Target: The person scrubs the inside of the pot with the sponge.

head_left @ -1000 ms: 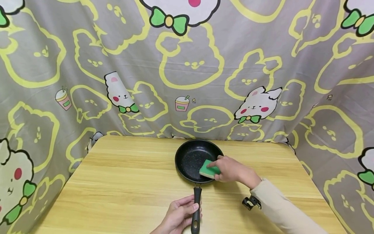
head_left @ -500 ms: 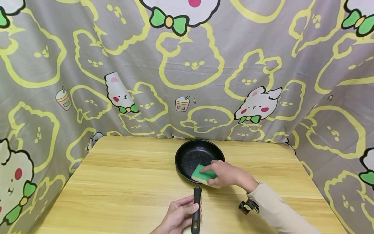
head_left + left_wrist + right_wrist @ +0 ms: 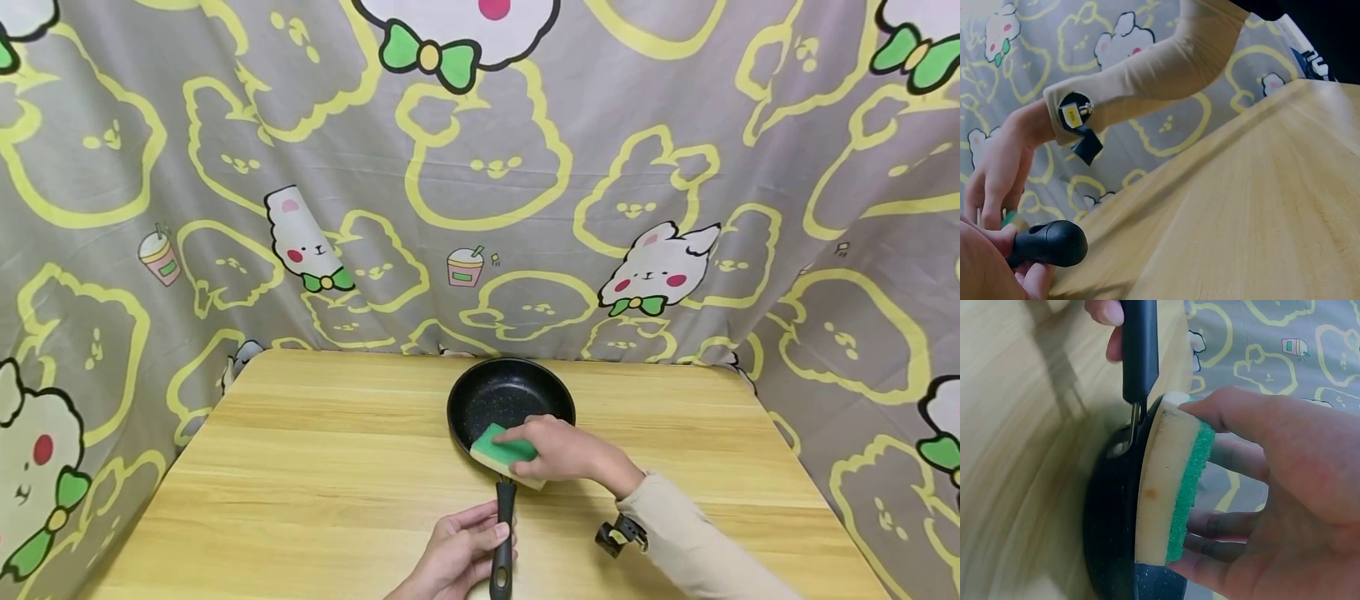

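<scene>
A black frying pan [image 3: 498, 400] with light speckles sits toward the back of the table, its handle [image 3: 503, 542] pointing at me. My left hand [image 3: 459, 550] grips that handle, thumb on top and fingers underneath; in the left wrist view the handle's rounded end [image 3: 1060, 242] sticks out of the grip. My right hand [image 3: 562, 450] holds a sponge [image 3: 498, 450], green on top and cream below, against the pan's near rim. In the right wrist view, thumb and fingers pinch the sponge [image 3: 1163, 487] by its edges, cream side toward the pan.
The wood-grain table [image 3: 300, 467] spreads out on both sides of the pan. Behind it and at the sides hangs a grey curtain [image 3: 337, 167] with cartoon animals. A wrist camera [image 3: 621, 533] is strapped below the right sleeve [image 3: 697, 542].
The right hand has slid the sponge leftward and nearer along the pan, from its right inner side to the near rim by the handle. The left hand and the pan hold still.
</scene>
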`<control>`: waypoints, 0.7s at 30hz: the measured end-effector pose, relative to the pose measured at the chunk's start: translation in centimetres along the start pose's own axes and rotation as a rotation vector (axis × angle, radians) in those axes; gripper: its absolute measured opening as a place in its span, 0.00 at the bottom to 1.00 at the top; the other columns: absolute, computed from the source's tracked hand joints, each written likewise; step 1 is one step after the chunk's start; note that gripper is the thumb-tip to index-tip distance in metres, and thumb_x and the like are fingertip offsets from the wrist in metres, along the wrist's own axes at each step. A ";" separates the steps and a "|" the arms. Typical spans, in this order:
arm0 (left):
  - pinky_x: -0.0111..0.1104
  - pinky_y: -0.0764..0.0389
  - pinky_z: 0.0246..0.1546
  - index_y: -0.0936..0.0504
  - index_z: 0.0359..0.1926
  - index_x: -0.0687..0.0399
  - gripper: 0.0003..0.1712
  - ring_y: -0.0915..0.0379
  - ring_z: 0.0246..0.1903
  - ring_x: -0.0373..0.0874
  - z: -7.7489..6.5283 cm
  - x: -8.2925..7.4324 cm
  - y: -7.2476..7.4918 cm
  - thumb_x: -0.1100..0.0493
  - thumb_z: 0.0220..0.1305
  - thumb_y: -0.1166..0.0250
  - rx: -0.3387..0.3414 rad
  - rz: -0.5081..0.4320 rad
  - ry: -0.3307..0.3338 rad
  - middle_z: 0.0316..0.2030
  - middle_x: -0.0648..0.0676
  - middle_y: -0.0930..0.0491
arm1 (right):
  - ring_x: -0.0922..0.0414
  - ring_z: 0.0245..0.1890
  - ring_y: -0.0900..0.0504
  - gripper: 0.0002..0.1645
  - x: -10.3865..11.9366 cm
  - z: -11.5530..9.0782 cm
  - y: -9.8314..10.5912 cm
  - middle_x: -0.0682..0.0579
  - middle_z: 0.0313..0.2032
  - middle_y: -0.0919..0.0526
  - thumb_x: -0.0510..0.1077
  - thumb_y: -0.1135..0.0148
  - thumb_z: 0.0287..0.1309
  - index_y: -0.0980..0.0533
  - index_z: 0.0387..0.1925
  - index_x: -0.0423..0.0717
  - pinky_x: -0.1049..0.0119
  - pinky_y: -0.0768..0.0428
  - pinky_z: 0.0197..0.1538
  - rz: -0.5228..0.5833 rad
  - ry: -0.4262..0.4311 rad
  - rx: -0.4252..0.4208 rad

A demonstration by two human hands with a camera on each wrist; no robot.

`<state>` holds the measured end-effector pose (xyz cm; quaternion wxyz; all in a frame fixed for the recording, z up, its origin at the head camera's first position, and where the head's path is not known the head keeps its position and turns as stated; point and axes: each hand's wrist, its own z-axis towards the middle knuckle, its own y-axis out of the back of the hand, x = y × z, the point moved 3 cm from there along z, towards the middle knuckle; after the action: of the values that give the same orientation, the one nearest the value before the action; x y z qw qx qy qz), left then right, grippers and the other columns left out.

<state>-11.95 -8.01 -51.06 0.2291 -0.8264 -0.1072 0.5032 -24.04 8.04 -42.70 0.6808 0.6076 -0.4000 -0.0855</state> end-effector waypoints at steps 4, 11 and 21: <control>0.40 0.12 0.46 0.31 0.68 0.76 0.29 0.15 0.38 0.45 -0.1 0.0 0.0 0.69 0.70 0.35 0.001 0.000 0.005 0.47 0.62 0.17 | 0.59 0.37 0.28 0.26 0.3 0.6 -0.4 0.47 0.52 0.15 0.46 0.32 0.65 0.20 0.64 0.49 0.68 0.29 0.37 0.008 0.008 -0.016; 0.39 0.12 0.46 0.31 0.69 0.75 0.29 0.15 0.39 0.46 -0.1 -0.1 0.1 0.69 0.70 0.35 -0.007 0.013 0.020 0.48 0.63 0.17 | 0.59 0.38 0.26 0.25 0.7 1.7 -0.9 0.49 0.53 0.15 0.47 0.33 0.67 0.21 0.64 0.48 0.66 0.27 0.41 0.026 0.020 -0.048; 0.40 0.12 0.45 0.32 0.68 0.77 0.30 0.15 0.39 0.46 0.0 0.0 0.1 0.69 0.70 0.35 -0.002 0.012 0.008 0.49 0.63 0.17 | 0.56 0.40 0.23 0.26 0.6 3.8 -1.8 0.47 0.54 0.15 0.48 0.36 0.70 0.23 0.66 0.46 0.62 0.23 0.46 0.091 -0.027 -0.090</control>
<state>-11.95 -8.06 -51.11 0.2256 -0.8291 -0.1016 0.5014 -25.46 4.33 -44.26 0.7051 0.5565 -0.4321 -0.0806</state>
